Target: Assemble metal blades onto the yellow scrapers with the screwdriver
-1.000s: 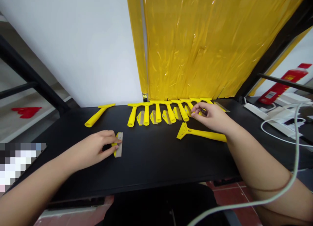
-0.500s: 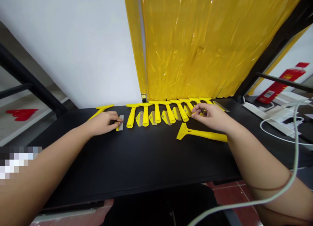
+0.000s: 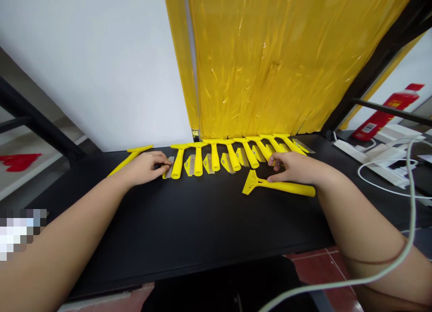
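My left hand (image 3: 147, 169) is at the left end of a row of yellow scraper handles (image 3: 177, 162). Its thumb and fingers pinch a small scraper blade plate (image 3: 170, 166), grey metal with a yellow edge, down at the black tabletop beside the leftmost handle in the row. Another yellow scraper handle (image 3: 122, 162) lies slanted behind that hand. My right hand (image 3: 294, 169) hovers with thumb and fingers apart over a separate yellow scraper handle (image 3: 286, 187) lying crosswise. Its thumb tip is at that handle's neck; whether they touch I cannot tell. Several blade plates (image 3: 227, 162) lie between the handles.
A black tabletop (image 3: 202, 226) is bordered at the back by a white panel (image 3: 101, 69) and yellow plastic sheeting (image 3: 270, 64). White power strips (image 3: 357, 157) and a red bottle (image 3: 384, 114) stand at the right. A pale cable (image 3: 337, 284) crosses my right forearm.
My left hand has slid the blade plate right, up against the leftmost handle in the row. My right hand has lowered toward the crosswise handle, its thumb and fingers spreading.
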Tool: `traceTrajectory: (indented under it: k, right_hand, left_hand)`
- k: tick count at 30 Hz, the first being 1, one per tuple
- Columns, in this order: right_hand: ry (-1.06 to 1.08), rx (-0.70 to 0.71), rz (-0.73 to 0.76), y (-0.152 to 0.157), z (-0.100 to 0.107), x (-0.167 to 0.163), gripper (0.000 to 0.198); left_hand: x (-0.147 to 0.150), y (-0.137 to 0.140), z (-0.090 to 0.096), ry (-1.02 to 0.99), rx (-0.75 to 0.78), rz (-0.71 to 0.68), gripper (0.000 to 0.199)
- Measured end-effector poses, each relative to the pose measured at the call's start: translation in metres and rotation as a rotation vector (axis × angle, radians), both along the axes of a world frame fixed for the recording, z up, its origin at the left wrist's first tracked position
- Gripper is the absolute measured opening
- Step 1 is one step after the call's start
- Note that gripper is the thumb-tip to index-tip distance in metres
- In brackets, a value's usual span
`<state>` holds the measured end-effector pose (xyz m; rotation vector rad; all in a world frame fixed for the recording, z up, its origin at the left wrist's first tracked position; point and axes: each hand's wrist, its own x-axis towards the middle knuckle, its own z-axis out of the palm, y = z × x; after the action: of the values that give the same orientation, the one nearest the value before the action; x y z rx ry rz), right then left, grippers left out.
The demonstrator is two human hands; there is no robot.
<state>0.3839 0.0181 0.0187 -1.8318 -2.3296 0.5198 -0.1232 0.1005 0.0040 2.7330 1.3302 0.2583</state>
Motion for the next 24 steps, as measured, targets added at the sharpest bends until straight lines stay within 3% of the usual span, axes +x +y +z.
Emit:
traceTrajectory:
  k: [9, 13, 16, 20, 22, 24]
  right_hand:
    - [0.015, -0.203, 0.068, 0.001, 0.001, 0.000, 0.054]
    - [-0.036, -0.235, 0.124, -0.001, 0.001, -0.006, 0.039]
    - [-0.033, -0.260, 0.175, -0.005, 0.004, -0.013, 0.028]
    - [0.227, -0.230, 0.265, -0.010, 0.009, -0.026, 0.034]
    - [0.430, -0.200, 0.292, -0.013, 0.010, -0.035, 0.038]
    - [0.637, -0.198, 0.306, -0.014, 0.007, -0.046, 0.039]
  left_hand:
    - [0.006, -0.002, -0.005, 0.011, 0.032, 0.035, 0.045]
    - [0.002, -0.003, -0.007, -0.047, 0.025, 0.047, 0.043]
    - [0.002, -0.008, -0.004, -0.155, 0.178, 0.099, 0.040]
    - [0.025, -0.034, 0.010, -0.369, 0.449, 0.112, 0.027]
    - [0.050, -0.055, 0.017, -0.472, 0.433, 0.022, 0.020]
    - [0.080, -0.081, 0.021, -0.555, 0.302, -0.084, 0.016]
